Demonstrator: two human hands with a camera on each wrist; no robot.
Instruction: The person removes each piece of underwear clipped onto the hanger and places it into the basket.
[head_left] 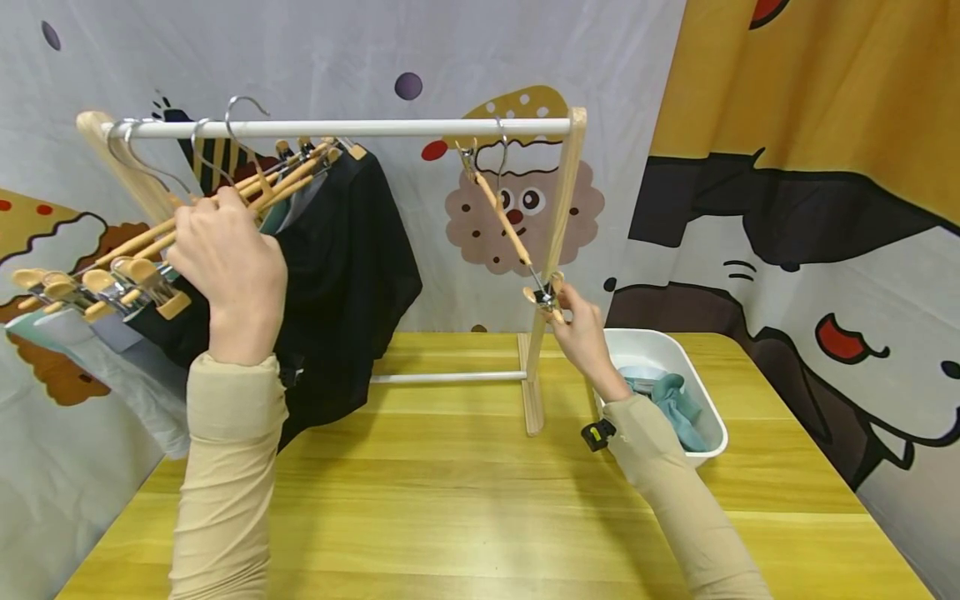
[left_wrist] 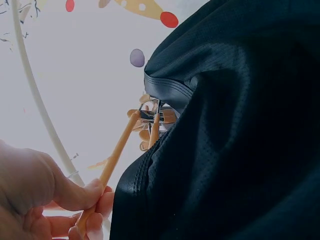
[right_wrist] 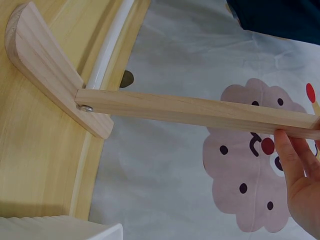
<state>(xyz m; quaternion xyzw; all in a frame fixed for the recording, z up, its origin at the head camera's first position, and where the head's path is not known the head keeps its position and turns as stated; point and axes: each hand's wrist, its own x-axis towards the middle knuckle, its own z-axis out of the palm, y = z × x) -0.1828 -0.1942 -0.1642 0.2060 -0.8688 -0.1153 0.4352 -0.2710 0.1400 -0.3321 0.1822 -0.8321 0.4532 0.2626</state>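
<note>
My left hand (head_left: 228, 254) grips the wooden bar of a clip hanger (left_wrist: 120, 145), among several hangers bunched at the rack's left. The hook of one hanger (head_left: 243, 104) stands above the white rail. A black garment (head_left: 348, 275) hangs from the clips beside that hand, filling much of the left wrist view. At the right, my right hand (head_left: 581, 333) pinches the near clip (head_left: 549, 298) of a bare clip hanger (head_left: 504, 218), whose hook is over the rail. In the right wrist view, the fingers (right_wrist: 290, 160) overlap the rack's wooden post (right_wrist: 200, 111); their tips are hidden.
The rack's white rail (head_left: 360, 128) runs between two wooden posts above the wooden table (head_left: 450, 500). A white bin (head_left: 716, 417) with teal cloth (head_left: 675, 408) stands right of the rack. Pale garments (head_left: 142, 375) hang at the far left. A patterned curtain (head_left: 337, 50) is behind.
</note>
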